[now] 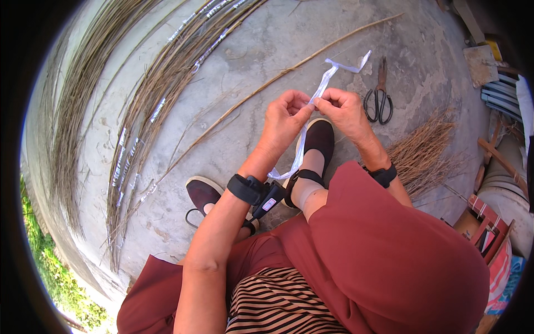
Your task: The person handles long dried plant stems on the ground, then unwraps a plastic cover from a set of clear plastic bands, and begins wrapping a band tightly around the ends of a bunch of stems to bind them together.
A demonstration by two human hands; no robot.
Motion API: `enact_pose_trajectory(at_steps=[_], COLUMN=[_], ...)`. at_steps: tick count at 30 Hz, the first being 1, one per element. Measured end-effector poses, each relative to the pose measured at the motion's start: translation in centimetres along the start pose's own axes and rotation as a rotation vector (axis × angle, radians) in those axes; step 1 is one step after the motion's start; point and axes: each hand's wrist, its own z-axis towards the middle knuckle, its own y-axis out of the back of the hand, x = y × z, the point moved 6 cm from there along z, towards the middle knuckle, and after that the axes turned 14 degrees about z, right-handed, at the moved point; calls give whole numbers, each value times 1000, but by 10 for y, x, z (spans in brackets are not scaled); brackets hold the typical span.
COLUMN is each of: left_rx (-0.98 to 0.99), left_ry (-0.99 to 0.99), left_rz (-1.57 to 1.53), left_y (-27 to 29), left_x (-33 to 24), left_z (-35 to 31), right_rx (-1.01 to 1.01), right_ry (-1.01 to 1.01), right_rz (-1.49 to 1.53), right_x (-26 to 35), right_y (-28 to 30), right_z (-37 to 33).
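A thin white plastic strip (326, 79) is pinched between the fingertips of my left hand (285, 118) and my right hand (346, 114), which are close together in front of my knees. One end of the strip runs up and bends off to the right beyond my hands. Its other end hangs past my left hand, down beside my shoe (319, 138). Just right of my right hand, a pair of dark-handled scissors (381, 96) lies on the floor, its blades rusty and pointing away. A long bare stick (289, 69) lies slantwise beyond my left hand.
Long bundles of thin brown sticks (149, 92), some wrapped in white strips, lie at the left on the concrete floor (253, 58). A heap of short twigs (425, 146) is at the right. Wooden pieces (503, 167) and other clutter line the right edge.
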Motion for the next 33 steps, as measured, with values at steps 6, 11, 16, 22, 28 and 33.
enact_pose_trajectory(at_steps=[6, 11, 16, 22, 28, 33], left_rx=[11, 92, 131, 53, 118, 120], left_ry=[-9, 77, 140, 154, 106, -33], left_rz=[-117, -366, -391, -326, -298, -124], left_y=[-1, -4, -4, -1, -6, -9], left_x=[4, 4, 7, 6, 3, 0], left_z=[3, 1, -1, -2, -3, -2], right_rx=[-23, 58, 111, 117, 79, -19], right_ry=[-100, -256, -269, -247, -233, -222], right_rz=[262, 585, 652, 706, 580, 571], right_x=[-3, -21, -27, -26, -31, -32], right_y=[-4, -5, -5, -6, -5, 2], right_z=[-2, -1, -2, -3, 1, 1])
